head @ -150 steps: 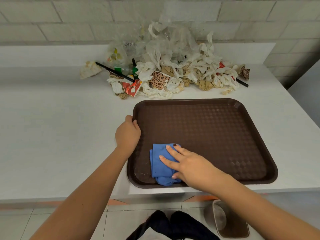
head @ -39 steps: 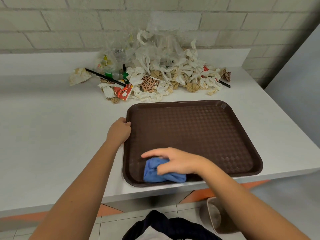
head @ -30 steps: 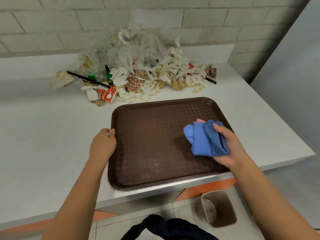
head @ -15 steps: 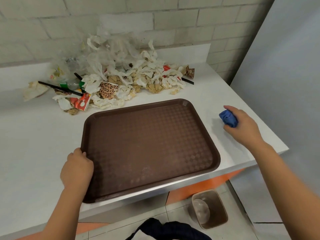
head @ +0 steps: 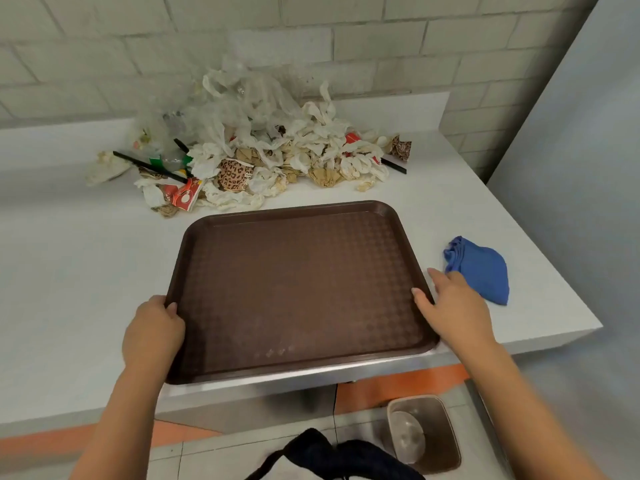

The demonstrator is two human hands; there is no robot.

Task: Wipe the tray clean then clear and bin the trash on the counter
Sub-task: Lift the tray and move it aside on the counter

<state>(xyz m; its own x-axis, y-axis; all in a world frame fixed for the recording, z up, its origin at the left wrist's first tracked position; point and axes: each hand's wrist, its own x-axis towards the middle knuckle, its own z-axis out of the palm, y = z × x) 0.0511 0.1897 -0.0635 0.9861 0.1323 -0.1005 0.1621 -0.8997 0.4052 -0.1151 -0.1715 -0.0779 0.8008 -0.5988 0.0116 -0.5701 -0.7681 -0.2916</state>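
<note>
My left hand (head: pixel 154 332) grips the left rim of the brown tray (head: pixel 298 289), and my right hand (head: pixel 450 306) pinches its right rim, thumb on top. The blue cloth (head: pixel 481 268) lies on the tabletop (head: pixel 69 271) just outside my right hand; the trash pile (head: pixel 263 154) sits beyond both.

Your view is bright and evenly lit, with soft faint shadows. A dull sheen lies on the tray (head: pixel 298 278) between your fingers (head: pixel 420 297). Far beyond them the wall lines (head: pixel 311 27) bow; forearms (head: pixel 114 427) behind them smear slightly
</note>
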